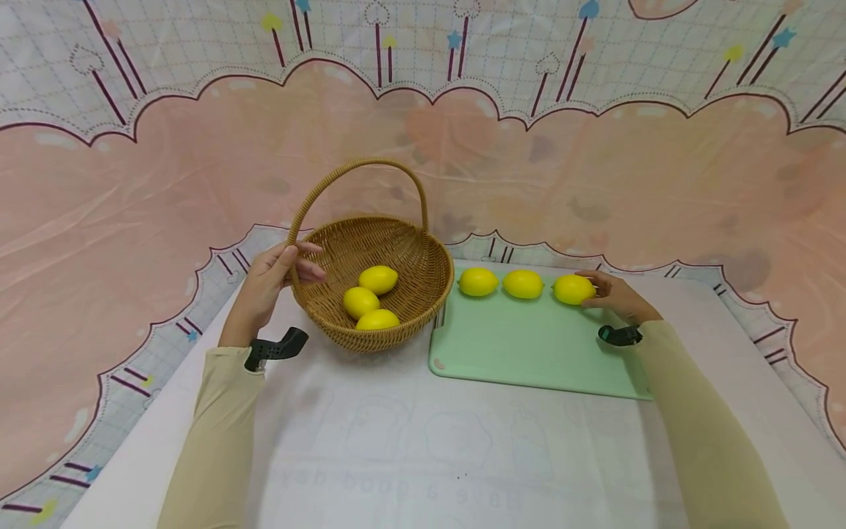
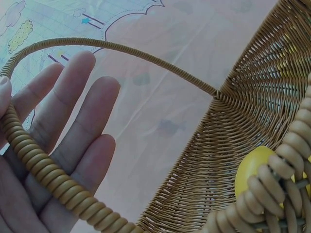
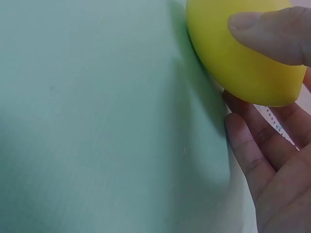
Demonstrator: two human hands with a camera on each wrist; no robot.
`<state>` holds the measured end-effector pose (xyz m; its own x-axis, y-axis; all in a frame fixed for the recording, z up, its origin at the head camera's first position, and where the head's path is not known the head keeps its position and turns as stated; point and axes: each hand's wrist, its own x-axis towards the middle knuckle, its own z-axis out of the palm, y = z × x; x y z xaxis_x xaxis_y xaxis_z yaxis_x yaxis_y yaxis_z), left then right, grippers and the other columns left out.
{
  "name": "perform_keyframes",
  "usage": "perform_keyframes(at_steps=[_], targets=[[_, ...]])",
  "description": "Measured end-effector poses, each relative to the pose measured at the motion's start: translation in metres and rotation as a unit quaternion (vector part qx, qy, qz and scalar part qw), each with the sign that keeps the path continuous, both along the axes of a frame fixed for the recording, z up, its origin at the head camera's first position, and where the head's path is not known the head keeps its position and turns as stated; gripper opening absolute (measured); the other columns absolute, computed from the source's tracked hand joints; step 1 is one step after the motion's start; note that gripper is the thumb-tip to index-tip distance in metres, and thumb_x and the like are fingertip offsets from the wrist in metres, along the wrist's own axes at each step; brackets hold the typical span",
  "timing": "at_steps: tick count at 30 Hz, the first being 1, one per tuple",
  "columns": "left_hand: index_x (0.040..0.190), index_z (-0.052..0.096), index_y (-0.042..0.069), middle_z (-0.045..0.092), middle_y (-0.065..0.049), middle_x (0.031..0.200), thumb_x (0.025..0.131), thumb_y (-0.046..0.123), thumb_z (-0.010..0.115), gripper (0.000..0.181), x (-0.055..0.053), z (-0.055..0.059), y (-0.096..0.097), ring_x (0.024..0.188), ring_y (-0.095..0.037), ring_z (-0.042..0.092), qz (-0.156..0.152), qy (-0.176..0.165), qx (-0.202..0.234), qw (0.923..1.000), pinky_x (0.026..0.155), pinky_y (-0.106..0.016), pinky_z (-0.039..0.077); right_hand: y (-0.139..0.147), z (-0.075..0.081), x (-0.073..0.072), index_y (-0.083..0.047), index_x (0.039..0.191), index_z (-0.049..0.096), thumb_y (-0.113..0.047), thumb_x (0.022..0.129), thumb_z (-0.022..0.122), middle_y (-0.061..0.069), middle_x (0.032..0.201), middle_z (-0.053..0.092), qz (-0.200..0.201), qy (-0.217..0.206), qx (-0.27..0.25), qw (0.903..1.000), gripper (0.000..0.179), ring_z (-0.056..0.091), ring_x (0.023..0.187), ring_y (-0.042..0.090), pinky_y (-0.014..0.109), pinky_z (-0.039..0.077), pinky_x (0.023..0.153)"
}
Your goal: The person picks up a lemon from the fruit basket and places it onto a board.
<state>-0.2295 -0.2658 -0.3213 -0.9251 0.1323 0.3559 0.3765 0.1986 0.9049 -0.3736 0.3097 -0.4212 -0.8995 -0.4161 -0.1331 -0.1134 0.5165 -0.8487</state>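
A brown wicker basket (image 1: 436,275) with a tall arched handle (image 1: 377,161) has its opening turned toward me. Three yellow lemons (image 1: 378,280) lie inside it. My left hand (image 1: 267,279) holds one side of the handle between thumb and fingers; in the left wrist view the fingers (image 2: 92,116) extend behind the wound handle (image 2: 63,187). On a pale green board (image 1: 529,349), three more lemons form a row along the far edge. My right hand (image 1: 617,297) grips the rightmost lemon (image 1: 572,289), thumb (image 3: 272,34) across its top and fingertips low at its far side.
The middle lemon (image 1: 523,284) and the left lemon (image 1: 478,282) sit close together beside the gripped one. A white cloth (image 1: 370,448) covers the table. Behind it hangs a patterned pink curtain (image 1: 529,176). The board's left edge lies right by the basket.
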Motion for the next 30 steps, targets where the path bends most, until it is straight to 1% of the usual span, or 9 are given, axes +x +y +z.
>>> perform_keyframes(at_steps=[2, 4, 7, 9, 13, 16, 19, 27, 30], targets=[[0.103, 0.062, 0.024, 0.071, 0.013, 0.078, 0.102, 0.034, 0.035, 0.029, -0.0001, -0.0002, -0.0002, 0.077, -0.003, 0.069, -0.001, 0.001, 0.001, 1.0, 0.079, -0.016, 0.052, -0.0014, 0.0013, 0.0015, 0.0, 0.145, 0.026, -0.009, 0.087, 0.065, 0.025, 0.149, 0.027, 0.001, 0.006, 0.007, 1.0, 0.07, 0.031, 0.134, 0.04, 0.012, 0.042, 0.091], [0.103, 0.062, 0.024, 0.071, 0.013, 0.078, 0.102, 0.033, 0.035, 0.029, -0.0003, -0.0003, -0.0003, 0.077, -0.004, 0.069, -0.002, 0.003, 0.004, 1.0, 0.078, -0.016, 0.053, -0.0025, 0.0022, 0.0022, -0.001, 0.145, 0.026, -0.01, 0.087, 0.066, 0.025, 0.149, 0.027, -0.001, 0.008, 0.013, 0.9999, 0.071, 0.031, 0.134, 0.04, 0.026, 0.041, 0.102], [0.102, 0.063, 0.023, 0.071, 0.012, 0.078, 0.102, 0.033, 0.035, 0.029, -0.0006, -0.0006, -0.0004, 0.077, -0.004, 0.069, -0.004, 0.005, 0.007, 1.0, 0.077, -0.017, 0.054, -0.0037, 0.0029, 0.0026, 0.0, 0.145, 0.025, -0.01, 0.087, 0.066, 0.027, 0.149, 0.027, -0.005, 0.006, 0.011, 0.9999, 0.072, 0.028, 0.135, 0.041, 0.051, 0.029, 0.112], [0.103, 0.063, 0.023, 0.071, 0.012, 0.078, 0.102, 0.033, 0.036, 0.029, -0.0008, -0.0006, -0.0005, 0.077, -0.004, 0.069, -0.005, 0.006, 0.01, 0.9999, 0.077, -0.017, 0.054, -0.0039, 0.0031, 0.0023, 0.0, 0.145, 0.025, -0.009, 0.086, 0.066, 0.028, 0.148, 0.026, -0.009, 0.003, 0.008, 0.9999, 0.073, 0.026, 0.136, 0.043, 0.057, 0.024, 0.112], [0.105, 0.063, 0.017, 0.071, 0.011, 0.078, 0.101, 0.033, 0.036, 0.031, -0.0008, -0.0007, -0.0006, 0.077, -0.004, 0.069, -0.007, 0.003, 0.016, 0.9998, 0.077, -0.017, 0.054, -0.0034, 0.0028, 0.0012, 0.001, 0.145, 0.024, -0.005, 0.086, 0.065, 0.029, 0.149, 0.024, -0.013, -0.002, 0.007, 0.9999, 0.072, 0.024, 0.137, 0.044, 0.058, 0.022, 0.112], [0.105, 0.063, 0.016, 0.071, 0.011, 0.078, 0.101, 0.033, 0.036, 0.031, -0.0005, -0.0009, -0.0005, 0.077, -0.004, 0.07, -0.008, 0.002, 0.018, 0.9998, 0.077, -0.017, 0.054, -0.0028, 0.0024, 0.0005, 0.001, 0.145, 0.023, -0.003, 0.087, 0.063, 0.028, 0.15, 0.024, -0.012, -0.009, 0.0, 0.9999, 0.071, 0.023, 0.138, 0.043, 0.057, 0.022, 0.113], [0.104, 0.063, 0.019, 0.071, 0.011, 0.078, 0.101, 0.033, 0.036, 0.03, -0.0004, -0.0009, -0.0004, 0.077, -0.004, 0.069, -0.008, 0.003, 0.018, 0.9998, 0.077, -0.017, 0.054, -0.0018, 0.002, 0.0002, 0.001, 0.145, 0.023, -0.002, 0.087, 0.063, 0.027, 0.15, 0.023, -0.01, -0.011, -0.004, 0.9999, 0.071, 0.022, 0.139, 0.042, 0.056, 0.022, 0.113], [0.105, 0.062, 0.015, 0.071, 0.011, 0.078, 0.102, 0.032, 0.036, 0.032, -0.0009, -0.0014, -0.0008, 0.077, -0.004, 0.07, -0.012, 0.007, 0.022, 0.9997, 0.077, -0.017, 0.054, 0.0002, 0.0, -0.001, 0.0, 0.144, 0.025, -0.009, 0.086, 0.066, 0.027, 0.149, 0.026, -0.007, -0.006, 0.007, 0.9999, 0.072, 0.026, 0.137, 0.041, 0.055, 0.024, 0.112], [0.105, 0.063, 0.018, 0.071, 0.011, 0.078, 0.102, 0.032, 0.036, 0.03, -0.001, -0.0015, -0.0011, 0.077, -0.004, 0.07, -0.012, 0.005, 0.021, 0.9997, 0.077, -0.017, 0.054, 0.0017, 0.0013, -0.0004, -0.001, 0.145, 0.025, -0.012, 0.086, 0.067, 0.027, 0.15, 0.024, -0.007, -0.011, 0.002, 0.9999, 0.073, 0.023, 0.139, 0.043, 0.057, 0.022, 0.113]])
